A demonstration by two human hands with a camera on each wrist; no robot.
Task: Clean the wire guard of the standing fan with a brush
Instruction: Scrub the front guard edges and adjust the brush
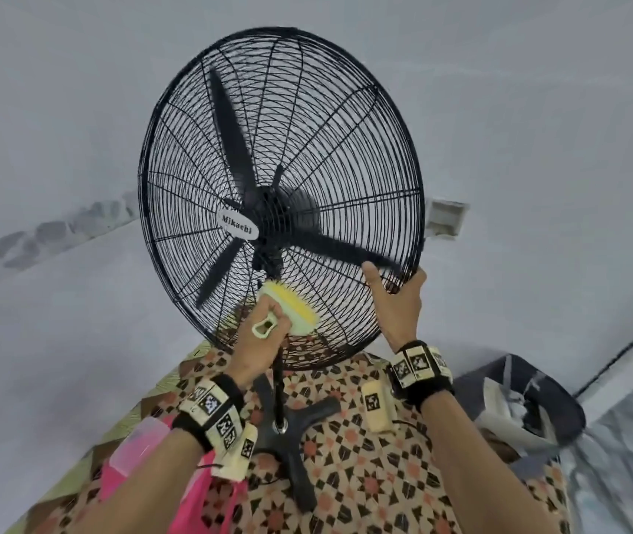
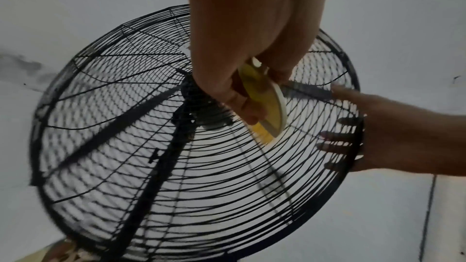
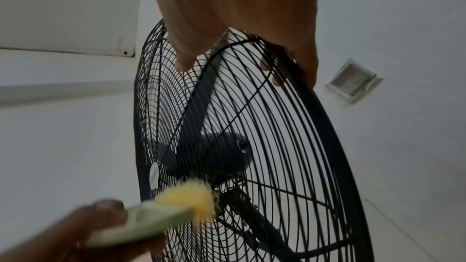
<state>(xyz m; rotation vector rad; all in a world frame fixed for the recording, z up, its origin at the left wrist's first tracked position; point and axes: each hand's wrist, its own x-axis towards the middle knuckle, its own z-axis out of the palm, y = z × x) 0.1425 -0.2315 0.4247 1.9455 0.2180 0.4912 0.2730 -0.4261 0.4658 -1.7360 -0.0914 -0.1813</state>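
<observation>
Black round wire guard [image 1: 307,148] stands upright on its stand. The left hand [image 1: 257,348] grips the pale-green yellow-bristled brush [image 1: 291,310], bristles against the lower wires below the hub. The right hand [image 1: 395,298] clasps the lower-right rim, nearer the uncleaned outer wires.

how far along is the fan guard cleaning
Underway, extent unclear. The left hand holds the brush, bristles against the wire guard below the hub, while the right hand grips the rim. Blur hides any dust, so which wires are already clean cannot be judged.
</observation>
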